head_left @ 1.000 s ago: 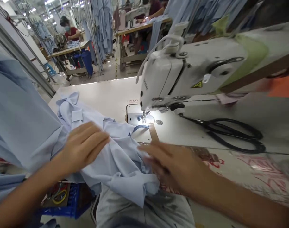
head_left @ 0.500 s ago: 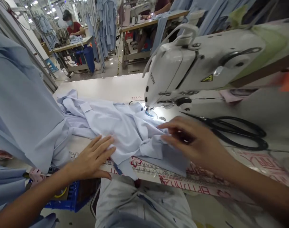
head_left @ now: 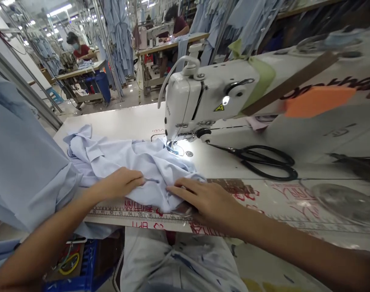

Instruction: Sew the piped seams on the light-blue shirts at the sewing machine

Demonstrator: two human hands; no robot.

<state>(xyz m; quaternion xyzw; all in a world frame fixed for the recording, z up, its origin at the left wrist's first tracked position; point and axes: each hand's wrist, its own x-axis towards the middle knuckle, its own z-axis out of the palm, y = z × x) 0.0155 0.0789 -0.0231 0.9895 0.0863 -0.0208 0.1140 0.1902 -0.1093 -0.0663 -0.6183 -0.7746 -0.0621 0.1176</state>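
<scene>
A light blue shirt point(head_left: 118, 156) lies crumpled on the white sewing table point(head_left: 124, 119), reaching up to the needle of the white sewing machine point(head_left: 203, 95). My left hand point(head_left: 120, 183) rests on the cloth near the table's front edge, its fingers curled and pinching a fold. My right hand point(head_left: 207, 200) lies flat beside it, fingers stretched out and pressing the shirt's edge onto the printed ruler strip point(head_left: 136, 211). The two hands are a short gap apart.
Black scissors point(head_left: 264, 160) lie right of the machine. More blue fabric point(head_left: 23, 162) hangs at my left. A blue crate point(head_left: 81, 263) sits below the table edge. Other people sew at tables point(head_left: 78, 71) in the back among hanging garments.
The shirt was pulled toward the needle and gathered. My left hand moved up onto the cloth and closed on a fold; my right hand came down flat near the front edge.
</scene>
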